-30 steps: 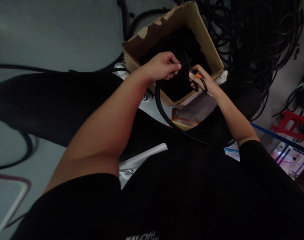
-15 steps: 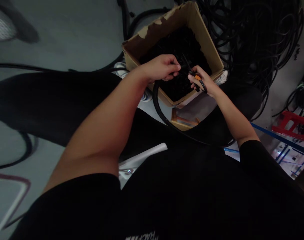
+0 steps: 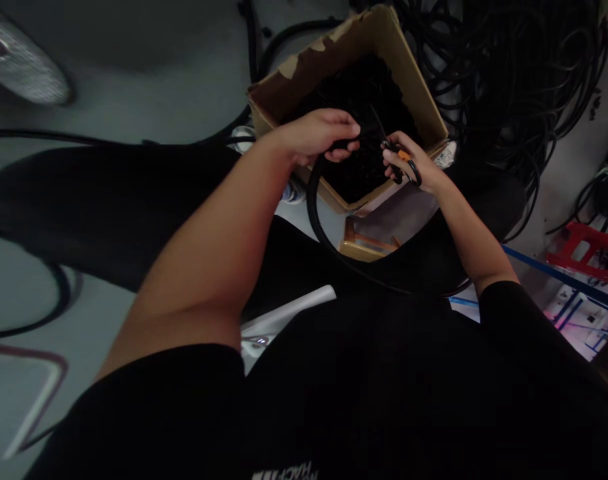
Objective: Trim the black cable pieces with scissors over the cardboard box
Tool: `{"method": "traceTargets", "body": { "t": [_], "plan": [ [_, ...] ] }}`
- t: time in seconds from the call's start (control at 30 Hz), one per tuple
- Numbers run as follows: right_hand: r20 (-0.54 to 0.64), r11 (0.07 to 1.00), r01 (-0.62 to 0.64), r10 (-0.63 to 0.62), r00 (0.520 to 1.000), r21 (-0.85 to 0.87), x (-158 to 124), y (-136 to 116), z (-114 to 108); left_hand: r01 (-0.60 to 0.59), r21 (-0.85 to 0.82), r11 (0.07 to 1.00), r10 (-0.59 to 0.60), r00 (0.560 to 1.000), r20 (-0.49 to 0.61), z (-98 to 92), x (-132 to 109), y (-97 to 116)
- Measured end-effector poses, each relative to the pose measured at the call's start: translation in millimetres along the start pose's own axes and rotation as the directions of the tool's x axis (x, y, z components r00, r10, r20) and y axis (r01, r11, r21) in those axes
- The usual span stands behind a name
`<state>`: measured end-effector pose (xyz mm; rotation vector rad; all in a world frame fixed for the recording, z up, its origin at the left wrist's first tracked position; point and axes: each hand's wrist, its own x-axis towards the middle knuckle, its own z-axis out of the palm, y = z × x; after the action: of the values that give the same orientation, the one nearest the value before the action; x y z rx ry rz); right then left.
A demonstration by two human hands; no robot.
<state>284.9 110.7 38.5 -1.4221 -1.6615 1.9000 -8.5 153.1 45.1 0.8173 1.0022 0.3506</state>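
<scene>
The left hand is closed firmly around a thick black cable. This is a narrow grip, and the cable curves away from the fist toward the near side. The right hand holds small black scissors with an orange part, its fingers around the handles. The blades point far, just beside the left fist, but I cannot tell if they touch the cable. Both hands are above a cardboard box filled with short black pieces, and a big tangle of black cables lies to its far right. For this work, it seems good to hold the cable short and firm, close to the blades. Compared with the earlier frame, the scissors sit slightly more right, so the hands are a little more apart.
</scene>
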Motion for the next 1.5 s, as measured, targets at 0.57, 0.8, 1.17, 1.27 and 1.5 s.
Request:
{"method": "traceTargets", "body": {
  "t": [0.57,0.8,1.17,1.27,1.5],
  "plan": [
    [-0.070,0.998,-0.054,0.051,0.996,-0.042,4.5,-11.0,14.9,-0.095,0.122,0.988,0.108,0.988,-0.108,8.6,19.9,-15.7],
    [-0.057,0.996,-0.007,0.002,0.998,-0.084,9.1,-8.1,13.7,-0.173,0.101,0.980,0.181,0.981,-0.073,5.8,20.7,-23.1],
    [-0.202,0.995,-0.092,0.080,0.976,-0.049,13.0,2.9,20.2,-0.172,0.095,0.981,0.182,0.977,-0.111,2.1,24.3,-23.6],
    [-0.163,0.995,-0.072,0.060,0.985,-0.066,15.5,13.3,18.1,-0.140,0.080,0.987,0.147,0.985,-0.088,6.3,17.1,-17.6],
    [-0.160,0.996,-0.010,-0.004,0.987,-0.088,11.1,6.1,10.9,-0.127,0.135,0.983,0.129,0.992,-0.006,2.7,11.8,-7.3]
  ]
}}
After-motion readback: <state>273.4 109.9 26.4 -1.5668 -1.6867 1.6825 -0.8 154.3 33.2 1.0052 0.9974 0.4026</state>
